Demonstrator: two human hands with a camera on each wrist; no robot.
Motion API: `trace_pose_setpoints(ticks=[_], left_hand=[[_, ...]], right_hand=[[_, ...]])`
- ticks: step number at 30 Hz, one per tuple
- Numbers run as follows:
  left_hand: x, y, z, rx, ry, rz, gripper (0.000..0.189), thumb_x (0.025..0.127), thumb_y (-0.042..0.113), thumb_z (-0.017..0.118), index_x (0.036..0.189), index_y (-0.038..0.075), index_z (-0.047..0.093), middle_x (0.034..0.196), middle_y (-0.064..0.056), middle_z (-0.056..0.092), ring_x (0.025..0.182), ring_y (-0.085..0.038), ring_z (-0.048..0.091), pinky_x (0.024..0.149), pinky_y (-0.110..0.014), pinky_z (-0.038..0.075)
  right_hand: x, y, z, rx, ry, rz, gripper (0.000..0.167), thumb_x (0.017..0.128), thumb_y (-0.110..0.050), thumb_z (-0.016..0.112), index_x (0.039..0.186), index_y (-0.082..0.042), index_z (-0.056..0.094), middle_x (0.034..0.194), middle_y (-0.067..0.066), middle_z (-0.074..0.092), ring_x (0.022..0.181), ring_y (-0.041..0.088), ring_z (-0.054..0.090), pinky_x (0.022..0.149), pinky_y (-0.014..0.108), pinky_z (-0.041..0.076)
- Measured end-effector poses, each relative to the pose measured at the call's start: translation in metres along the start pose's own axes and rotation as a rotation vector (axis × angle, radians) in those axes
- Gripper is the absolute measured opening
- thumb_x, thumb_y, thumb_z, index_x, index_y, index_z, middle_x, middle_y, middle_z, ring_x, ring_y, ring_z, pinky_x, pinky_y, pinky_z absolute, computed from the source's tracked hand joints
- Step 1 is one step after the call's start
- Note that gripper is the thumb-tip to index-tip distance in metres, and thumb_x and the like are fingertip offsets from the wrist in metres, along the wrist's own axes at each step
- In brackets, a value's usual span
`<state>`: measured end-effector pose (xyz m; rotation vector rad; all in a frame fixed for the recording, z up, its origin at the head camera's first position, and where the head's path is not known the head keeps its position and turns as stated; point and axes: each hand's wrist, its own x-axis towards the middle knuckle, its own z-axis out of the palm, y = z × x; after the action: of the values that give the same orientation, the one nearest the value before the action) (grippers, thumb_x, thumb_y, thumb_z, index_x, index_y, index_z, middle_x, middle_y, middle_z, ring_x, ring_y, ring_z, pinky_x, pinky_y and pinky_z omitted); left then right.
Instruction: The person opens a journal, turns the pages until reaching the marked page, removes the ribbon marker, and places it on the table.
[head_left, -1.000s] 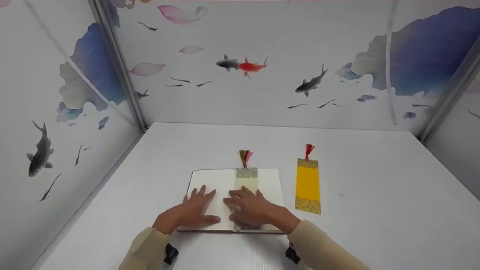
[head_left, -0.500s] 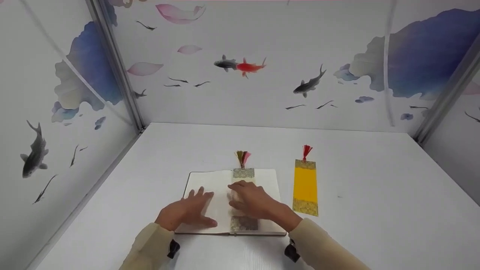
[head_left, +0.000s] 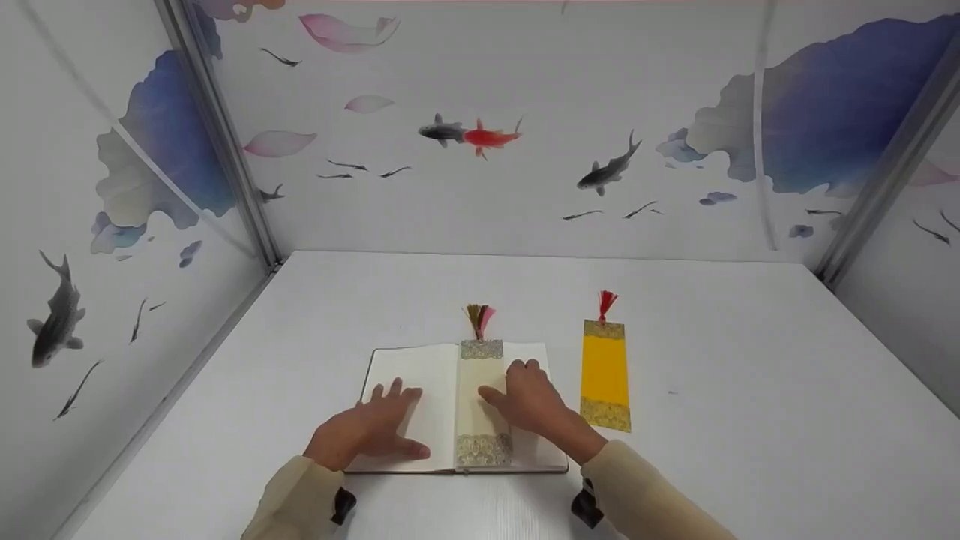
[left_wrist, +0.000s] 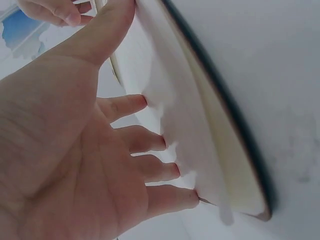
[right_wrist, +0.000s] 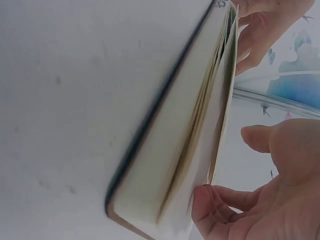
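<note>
An open notebook [head_left: 525, 454] lies flat in front of me, its pages blank. Along its right page beside the fold lies a pale bookmark [head_left: 478, 405] with patterned bands at both ends; its multicoloured tassel [head_left: 478, 319] hangs past the top edge. My left hand [head_left: 371, 431] rests spread on the left page, with its fingertips [left_wrist: 170, 197] touching the paper. My right hand [head_left: 534, 401] is over the right page, thumb near the bookmark's right edge. In the right wrist view, its bent fingers [right_wrist: 202, 200] touch the paper, with the thumb apart.
A yellow bookmark [head_left: 604, 367] with patterned ends and a red tassel [head_left: 607, 304] lies to the right of the notebook on the white table [head_left: 720, 420]. Printed panels [head_left: 360, 210] with fish and petals rise behind and at both sides.
My right hand has moved off the bookmark to the right, leaving most of it uncovered. Its fingers, spread earlier, are now bent. The left hand stays on the left page.
</note>
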<state>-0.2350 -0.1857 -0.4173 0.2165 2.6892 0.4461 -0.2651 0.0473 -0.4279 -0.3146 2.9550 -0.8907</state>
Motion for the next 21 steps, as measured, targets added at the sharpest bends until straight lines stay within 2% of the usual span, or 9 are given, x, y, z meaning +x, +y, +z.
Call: trace_pose_setpoints(ticks=[7,10,15,17,21], left_hand=[[0.001,-0.002,0.001,-0.010,-0.011,-0.001,0.096,0.084,0.047,0.078,0.158,0.012,0.029,0.167,-0.024,0.011,0.154,-0.048,0.008,0.121,-0.066,0.015],[0.001,-0.004,0.001,-0.016,-0.012,0.013,0.096,0.084,0.047,0.078,0.158,0.011,0.029,0.167,-0.025,0.011,0.153,-0.050,0.008,0.120,-0.068,0.016],[0.001,-0.005,0.000,-0.015,-0.016,0.031,0.095,0.085,0.047,0.077,0.158,0.009,0.028,0.166,-0.027,0.011,0.153,-0.051,0.008,0.119,-0.069,0.015],[0.001,-0.006,0.000,-0.017,-0.017,0.033,0.095,0.086,0.047,0.076,0.158,0.009,0.028,0.166,-0.026,0.010,0.153,-0.051,0.007,0.120,-0.069,0.015],[0.002,-0.006,0.001,-0.019,-0.016,0.036,0.096,0.085,0.047,0.077,0.158,0.009,0.028,0.167,-0.026,0.010,0.153,-0.051,0.008,0.120,-0.069,0.015]], right_hand=[[0.003,-0.006,0.002,0.013,-0.047,0.088,0.084,0.084,-0.050,0.078,0.127,0.016,0.049,0.116,0.030,0.056,0.093,0.031,0.056,0.087,0.049,0.052],[0.005,-0.010,0.002,-0.004,-0.061,0.126,0.088,0.079,-0.049,0.082,0.129,0.014,0.047,0.117,0.029,0.057,0.093,0.032,0.056,0.087,0.050,0.052],[0.007,-0.013,0.002,-0.046,-0.090,0.151,0.096,0.077,-0.044,0.085,0.138,0.015,0.040,0.125,0.032,0.057,0.105,0.037,0.060,0.093,0.054,0.051],[0.008,-0.013,0.002,-0.044,-0.096,0.154,0.098,0.077,-0.041,0.085,0.139,0.016,0.037,0.125,0.032,0.058,0.103,0.036,0.061,0.093,0.053,0.052],[0.011,-0.011,0.000,-0.010,-0.100,0.152,0.088,0.075,-0.035,0.087,0.131,0.015,0.041,0.110,0.027,0.061,0.086,0.029,0.057,0.084,0.047,0.054]])
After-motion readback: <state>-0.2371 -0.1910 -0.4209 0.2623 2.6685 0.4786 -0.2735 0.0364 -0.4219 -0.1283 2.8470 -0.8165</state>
